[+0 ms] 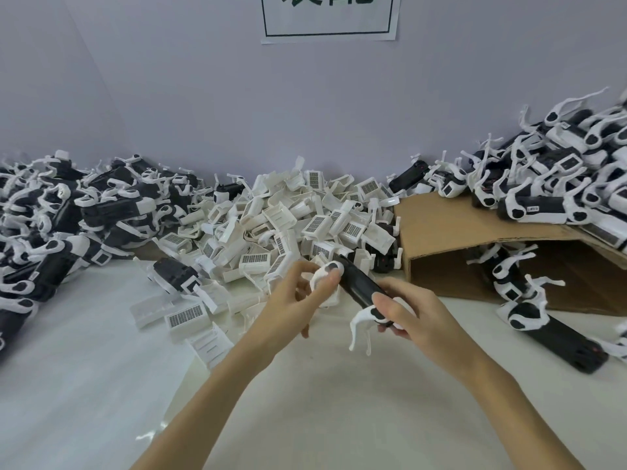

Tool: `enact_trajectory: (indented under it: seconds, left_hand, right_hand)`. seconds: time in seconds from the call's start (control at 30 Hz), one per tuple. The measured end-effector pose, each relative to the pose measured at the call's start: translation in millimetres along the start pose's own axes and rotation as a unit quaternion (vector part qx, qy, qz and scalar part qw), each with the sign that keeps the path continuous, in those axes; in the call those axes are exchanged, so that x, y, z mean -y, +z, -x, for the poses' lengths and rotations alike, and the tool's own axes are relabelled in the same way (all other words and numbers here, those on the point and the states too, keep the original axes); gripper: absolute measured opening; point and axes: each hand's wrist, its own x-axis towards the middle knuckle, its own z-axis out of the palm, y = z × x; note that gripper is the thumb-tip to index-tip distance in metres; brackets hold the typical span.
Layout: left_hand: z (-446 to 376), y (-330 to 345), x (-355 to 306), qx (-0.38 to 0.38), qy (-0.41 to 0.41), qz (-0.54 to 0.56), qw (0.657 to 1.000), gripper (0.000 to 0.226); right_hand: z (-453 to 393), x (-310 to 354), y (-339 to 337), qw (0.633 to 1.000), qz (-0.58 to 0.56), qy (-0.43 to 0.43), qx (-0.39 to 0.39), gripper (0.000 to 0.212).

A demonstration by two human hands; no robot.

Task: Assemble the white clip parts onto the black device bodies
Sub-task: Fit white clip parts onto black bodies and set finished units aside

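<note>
Head view looks down on one black body [359, 286] held just above the white table [322, 401], slanting from upper left to lower right between both hands. The right hand [412, 317] has its fingers curled round the lower end, where a thin white arm sticks out and hangs down; I'd say that grip is there to keep the body steady while the other end is worked. The left hand [293, 300] pinches a white clip [324, 278] against the upper end, thumb on top near a dark oval patch. Whether the clip is fully seated I cannot tell, since fingers cover the joint.

Just beyond the hands lies a heap of loose clips [298, 215], many showing a gridded label, close enough to reach without stretching. To the left, along the wall, sits a pile of black bodies [78, 212] with white parts on them; whether those are finished or waiting isn't clear. To the right, a bent cardboard sheet [458, 228] forms a ramp carrying another pile [559, 178], with a few more pieces under and in front of it. A paper sign [329, 15] hangs on the wall above, its text cut off.
</note>
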Motion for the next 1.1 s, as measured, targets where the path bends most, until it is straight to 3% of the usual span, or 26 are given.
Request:
enact_trajectory:
  seconds: [0.17,0.23,0.3,0.4,0.57,0.7,0.83,1.0,1.1]
  left_hand:
    - [-1.8,-11.8,0.8,0.095,-0.005,0.098,0.991,0.050]
    - [-1.9,-15.5,0.2,0.132,-0.029,0.152,0.979,0.049]
    - [-2.3,-16.0,0.7,0.135,-0.045,0.170,0.975,0.047]
    - [-3.6,-9.3,2.9,0.106,-0.070,0.234,0.964,0.040]
    - [-2.9,7.6,7.3,0.032,-0.062,0.298,0.952,0.022]
    - [0.1,17.8,7.0,-0.021,-0.052,0.311,0.949,0.036]
    - [2.1,25.7,5.5,-0.082,-0.004,0.269,0.960,0.060]
    - [3.6,25.6,2.5,-0.102,-0.012,0.266,0.959,0.073]
    - [3.3,25.6,2.9,-0.099,-0.040,0.272,0.956,0.066]
  right_hand:
    - [0.6,-3.2,-7.1,0.999,0.023,-0.009,0.037,0.042]
    - [0.0,-3.4,-8.6,1.000,0.014,-0.017,0.018,0.038]
    - [-1.8,-3.4,-6.8,0.999,-0.021,-0.012,-0.022,0.049]
    - [-5.6,-6.5,2.7,0.995,-0.060,0.013,-0.081,0.061]
    - [-9.4,-15.7,20.5,0.986,-0.088,0.044,-0.138,0.061]
    - [-12.8,-15.0,30.9,0.959,-0.218,0.076,-0.164,0.068]
    - [-10.7,-7.4,32.5,0.925,-0.341,0.080,-0.146,0.051]
    - [-8.9,-4.4,33.3,0.926,-0.335,0.093,-0.147,0.047]
    - [-8.7,-0.9,33.6,0.930,-0.323,0.087,-0.155,0.046]
